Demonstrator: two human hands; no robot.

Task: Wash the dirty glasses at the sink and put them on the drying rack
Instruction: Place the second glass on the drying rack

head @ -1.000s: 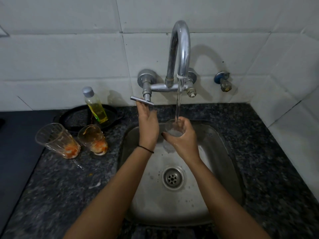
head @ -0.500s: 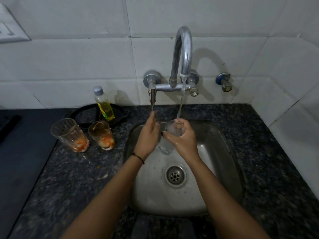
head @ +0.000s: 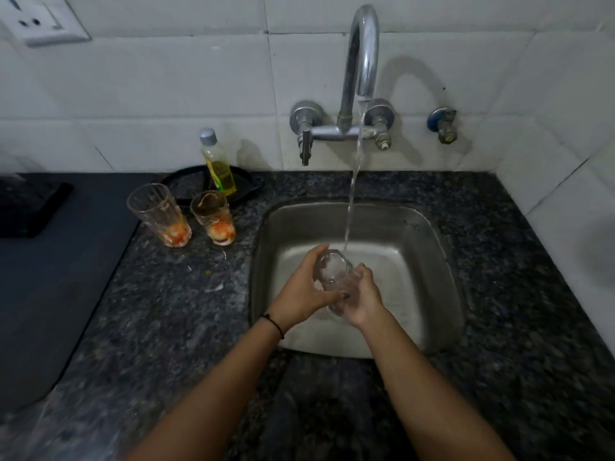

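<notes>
Over the steel sink [head: 429,247] I hold a clear ribbed glass [head: 334,274], tilted with its mouth toward the tap. My left hand [head: 304,291] wraps its left side and my right hand [head: 361,297] grips its lower end. Water runs from the chrome tap [head: 362,51] and lands at the glass's far rim. Two dirty glasses with orange residue stand on the counter left of the sink: a taller one [head: 159,214] and a shorter one [head: 213,217].
A bottle of yellow dish liquid [head: 218,164] stands on a black round lid [head: 189,181] behind the dirty glasses. A dark mat [head: 63,261] covers the counter's left part. The tap lever [head: 305,146] hangs down. A wall valve [head: 444,124] sits right of the tap.
My left hand left the tap lever and came down onto the glass. Both hands lowered the glass deeper into the sink and tilted it. The camera view shifted.
</notes>
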